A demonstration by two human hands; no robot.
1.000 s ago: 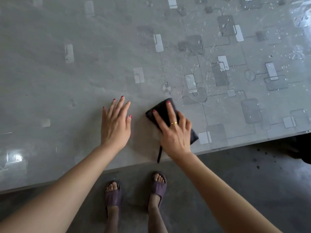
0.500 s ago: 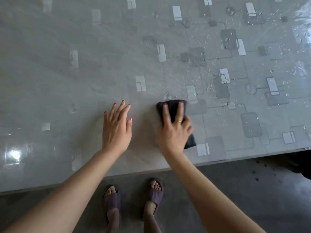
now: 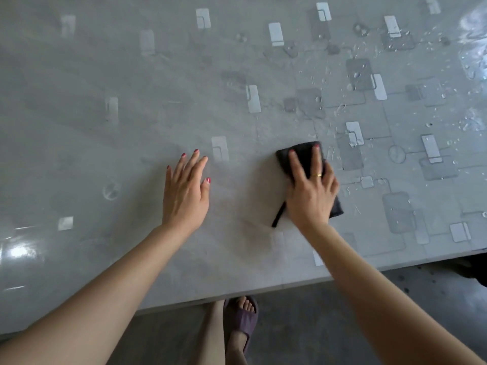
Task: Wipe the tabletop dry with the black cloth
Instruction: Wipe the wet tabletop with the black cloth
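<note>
1. My right hand [image 3: 312, 196] lies flat on the cloth [image 3: 303, 159], fingers spread and pressing it down onto the desk [image 3: 131, 75]. It presses from above and pinches nothing.
2. The cloth is black and folded into a rough oblong. Its far end shows beyond my fingertips, and a near corner sticks out at the right of my wrist.
3. A thin black loop [image 3: 278, 214] from the cloth trails toward me on the desk, just left of my wrist.
4. A gold ring [image 3: 319, 175] sits on one finger of my right hand.
5. My left hand [image 3: 185, 193] rests palm down on the bare desk, fingers stretched out and close together, thumb out to the right. It holds nothing and lies well apart from the cloth.
6. The cloth sits near the desk's front edge, right of centre in the view.
7. Droplets [image 3: 355, 75] lie scattered over the desk beyond and to the right of the cloth, thickest toward the far right corner.
8. The desk's left half, around my left hand, looks smooth and shiny, with a bright glare [image 3: 21, 251] near the left edge.
9. The desk is grey, patterned with pale and dark rectangles joined by thin lines.
10. Below the desk edge, one foot in a purple sandal [image 3: 241, 321] stands on the dark floor [image 3: 342, 312].
</note>
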